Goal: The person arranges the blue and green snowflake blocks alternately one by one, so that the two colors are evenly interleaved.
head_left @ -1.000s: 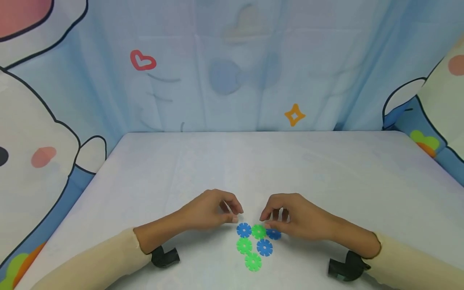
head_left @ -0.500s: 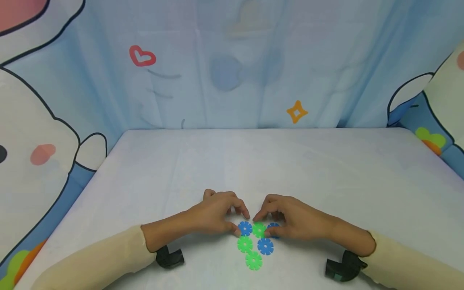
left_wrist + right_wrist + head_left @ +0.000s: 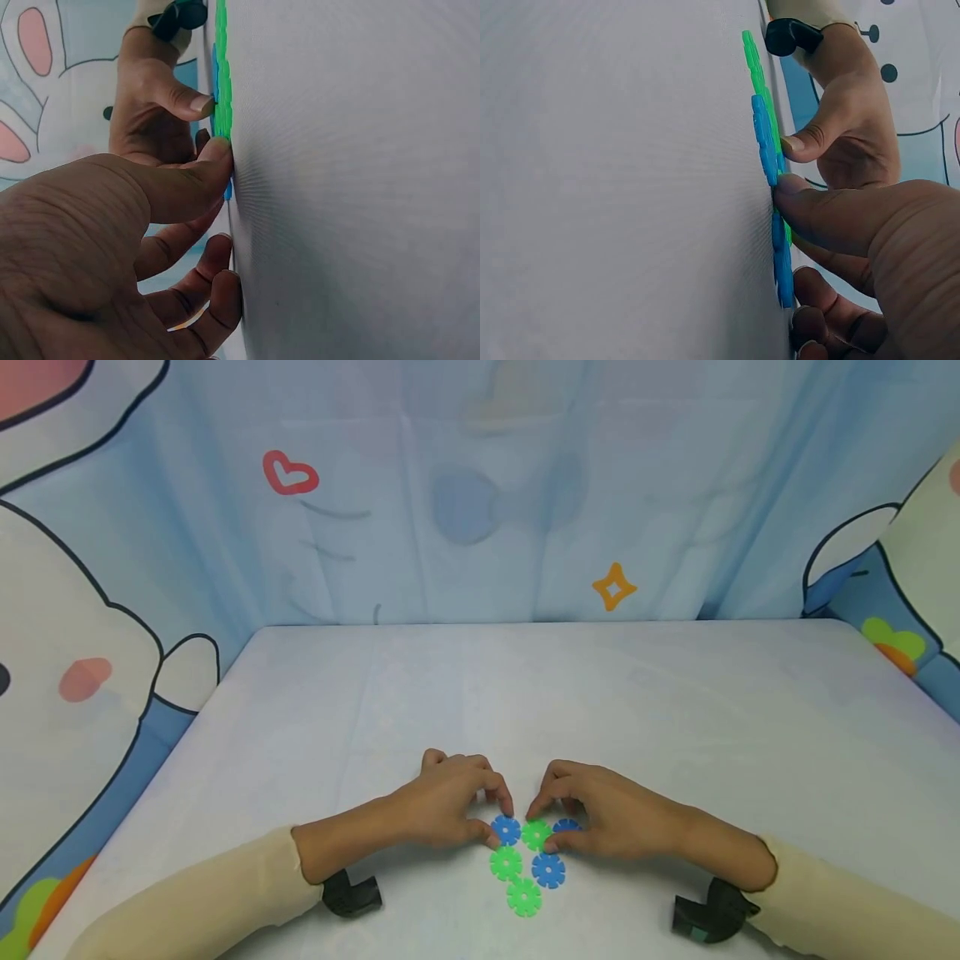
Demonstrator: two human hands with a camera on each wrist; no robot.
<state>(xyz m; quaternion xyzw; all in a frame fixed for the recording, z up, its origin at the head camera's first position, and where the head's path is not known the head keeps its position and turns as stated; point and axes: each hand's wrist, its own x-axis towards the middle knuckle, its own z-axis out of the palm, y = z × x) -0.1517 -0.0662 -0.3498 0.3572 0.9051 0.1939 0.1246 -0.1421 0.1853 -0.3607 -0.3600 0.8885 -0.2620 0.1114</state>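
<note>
Flat notched plastic discs, blue and green, lie in a small cluster on the white table. With thumb and forefinger my left hand grips the upper-left blue notched disc by its edges. Just beside it, my right hand holds the upper green notched disc between thumb and forefinger. Partly hidden by the right hand is another blue disc. Nearer to me lie a green disc, a blue disc and a lower green disc. The left wrist view shows the left thumb at the row's edge.
A white cloth covers the table. Behind it hangs a light-blue printed curtain with cartoon figures at both sides. Black wrist mounts sit under both forearms, close to the tabletop.
Both hands have come down and closer together, the left moving right onto the blue disc and the right settling round the green disc. In the last half second they have barely moved.
</note>
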